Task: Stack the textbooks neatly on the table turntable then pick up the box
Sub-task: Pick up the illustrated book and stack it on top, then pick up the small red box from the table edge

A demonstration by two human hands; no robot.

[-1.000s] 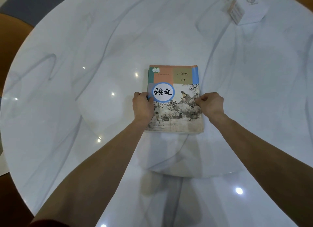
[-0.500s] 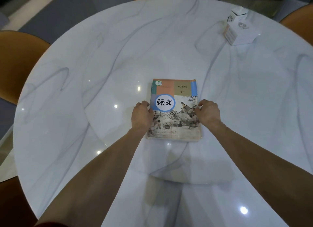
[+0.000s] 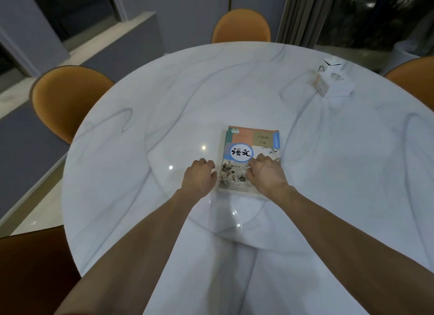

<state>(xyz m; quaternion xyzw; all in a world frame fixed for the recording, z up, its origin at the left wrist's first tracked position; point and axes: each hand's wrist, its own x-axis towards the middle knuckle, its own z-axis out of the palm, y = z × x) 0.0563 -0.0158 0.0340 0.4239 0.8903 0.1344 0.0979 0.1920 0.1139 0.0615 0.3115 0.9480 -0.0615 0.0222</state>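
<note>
A stack of textbooks [image 3: 254, 142] lies flat on the marble turntable [image 3: 187, 136] in the middle of the round table; the top cover has a blue circle with Chinese characters. My left hand [image 3: 199, 178] hovers just left of the stack, off the books, fingers loosely curled and holding nothing. My right hand [image 3: 266, 173] is over the lower right part of the top cover, also loosely curled, gripping nothing. A small white box [image 3: 334, 85] stands far off at the table's back right, with a smaller white box [image 3: 330, 65] right behind it.
The white marble table [image 3: 117, 173] is ringed by orange chairs: one at the left [image 3: 65, 98], one at the far side [image 3: 240, 27], one at the right edge [image 3: 413, 80]. A dark chair back [image 3: 30, 267] is at lower left. Curtains hang behind.
Both hands have let go of the stack's sides: the left drew off to the left, the right moved onto the cover. The view has tilted up, showing the chairs and the room.
</note>
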